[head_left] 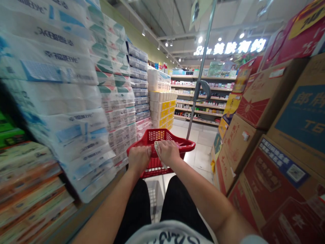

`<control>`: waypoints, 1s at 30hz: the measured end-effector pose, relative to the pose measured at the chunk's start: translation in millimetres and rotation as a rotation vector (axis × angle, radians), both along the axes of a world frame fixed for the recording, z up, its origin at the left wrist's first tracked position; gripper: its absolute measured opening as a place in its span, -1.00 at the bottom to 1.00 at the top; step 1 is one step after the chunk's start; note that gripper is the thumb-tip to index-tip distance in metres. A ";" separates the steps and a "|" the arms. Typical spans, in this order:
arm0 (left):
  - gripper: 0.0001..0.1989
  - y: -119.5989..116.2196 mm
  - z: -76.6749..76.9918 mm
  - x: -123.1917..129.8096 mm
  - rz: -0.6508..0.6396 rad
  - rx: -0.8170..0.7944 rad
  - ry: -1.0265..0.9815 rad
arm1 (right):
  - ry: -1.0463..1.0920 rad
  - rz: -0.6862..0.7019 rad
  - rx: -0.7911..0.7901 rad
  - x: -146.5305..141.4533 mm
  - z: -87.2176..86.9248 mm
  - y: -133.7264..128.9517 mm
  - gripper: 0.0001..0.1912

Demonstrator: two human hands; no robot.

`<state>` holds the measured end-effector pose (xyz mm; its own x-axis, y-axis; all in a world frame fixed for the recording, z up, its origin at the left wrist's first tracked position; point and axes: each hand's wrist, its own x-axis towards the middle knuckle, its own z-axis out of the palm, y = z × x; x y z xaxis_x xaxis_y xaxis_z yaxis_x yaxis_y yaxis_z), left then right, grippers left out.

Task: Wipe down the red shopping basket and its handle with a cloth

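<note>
A red plastic shopping cart (152, 171) with a lattice basket is right in front of my body. My left hand (139, 157) is closed round the left part of its near rim. Further right along the same rim, my right hand (167, 151) is also closed. Between the right palm and the rim sits a pale, crumpled piece (157, 150) like paper or cloth; its kind is unclear. My forearms hide part of the basket, and its contents do not show clearly. Both thumbs lie on top, near the middle of the rim.
Wrapped toilet-paper packs (73, 67) are stacked high on the left. Cardboard cartons (248, 139) form a wall on the right. A slanting metal pole (203, 64) rises beyond the cart. Stocked shelves (203, 105) stand across the far end of the tiled aisle (200, 154).
</note>
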<state>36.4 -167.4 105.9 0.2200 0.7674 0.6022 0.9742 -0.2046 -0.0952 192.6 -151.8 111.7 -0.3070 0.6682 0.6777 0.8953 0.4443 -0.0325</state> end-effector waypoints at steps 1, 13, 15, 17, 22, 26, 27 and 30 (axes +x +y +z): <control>-0.49 0.3 0.3 -1.3 -0.002 -0.003 -0.001 | -0.001 -0.033 -0.042 -1.8 4.0 4.9 -0.72; -0.50 -1.9 -0.1 -19.1 0.003 -0.010 0.007 | 0.031 0.057 0.075 -2.1 -12.9 -1.5 -0.72; -0.51 -2.0 0.1 -20.2 0.018 -0.017 0.014 | 0.044 -0.015 -0.022 -3.5 -4.2 6.8 -0.74; -0.52 -2.7 0.3 -20.9 0.031 -0.017 0.027 | 0.070 -0.060 -0.072 -4.2 -0.5 11.5 -0.72; -0.53 -4.4 0.2 -22.5 0.020 -0.004 0.041 | 0.101 0.033 0.120 1.4 -16.4 -0.1 -0.70; -0.53 -4.0 0.5 -21.4 0.018 0.000 0.029 | 0.081 0.022 0.098 5.6 -15.7 0.5 -0.72; -0.53 -3.9 0.7 -20.8 0.021 -0.002 0.025 | 0.080 0.000 0.062 5.9 -12.9 3.0 -0.73; -0.52 -3.8 1.0 -19.5 0.025 -0.006 0.015 | 0.104 -0.042 0.017 6.8 -9.3 7.3 -0.73</control>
<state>16.9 -171.3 107.0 0.2094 0.7764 0.5944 0.9776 -0.1804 -0.1087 199.4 -144.5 102.3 -0.2068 0.6674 0.7154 0.9052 0.4081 -0.1190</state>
